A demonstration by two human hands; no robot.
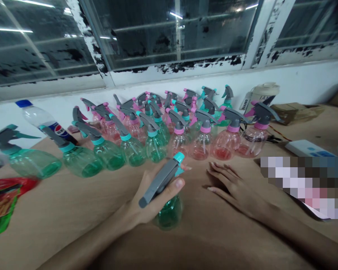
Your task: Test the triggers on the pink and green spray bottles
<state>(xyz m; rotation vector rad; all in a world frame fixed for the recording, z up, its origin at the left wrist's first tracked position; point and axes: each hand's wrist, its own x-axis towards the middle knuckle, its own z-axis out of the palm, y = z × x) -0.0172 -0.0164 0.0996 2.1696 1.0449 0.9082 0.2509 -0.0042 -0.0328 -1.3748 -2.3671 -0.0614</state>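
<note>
My left hand (pixel 154 187) is wrapped round the neck of a green spray bottle (pixel 170 213) with a grey trigger head and turquoise nozzle. The bottle is close in front of me at the table's middle, and my fingers cover its neck. To its right, my right hand (pixel 233 187) lies on the table, fingers stretched out and holding nothing. Just beyond both hands stand rows of spray bottles, such as a green one (pixel 133 152) with a turquoise collar and a pink one (pixel 225 144) with a pink collar.
A cola bottle (pixel 42 118) with a blue cap stands at the left rear. Red and green packaging (pixel 2 206) lies at the left edge. At the back right are a coffee cup (pixel 266 90), brown paper (pixel 293 112) and a white power strip (pixel 310 149). Windows rise behind.
</note>
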